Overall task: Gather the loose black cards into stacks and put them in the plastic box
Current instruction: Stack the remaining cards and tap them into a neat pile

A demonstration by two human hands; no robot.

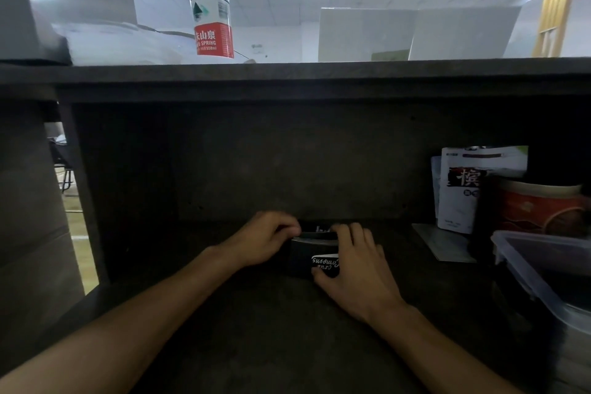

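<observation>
Black cards (307,261) lie gathered in a stack on the dark tabletop (256,329), close to its back panel, between the person's two hands. The left hand (265,240) grips the stack's left end, fingers curled over its top edge. The right hand (355,265) holds the right end, fingers laid over the top and thumb pressed against the near edge, beside a white label with script lettering. The plastic box (540,269) stands to the right of the cards, well apart, with a red tub (537,208) and white pouches (460,195) behind it. A water bottle (211,6) stands on the shelf above the cards.
</observation>
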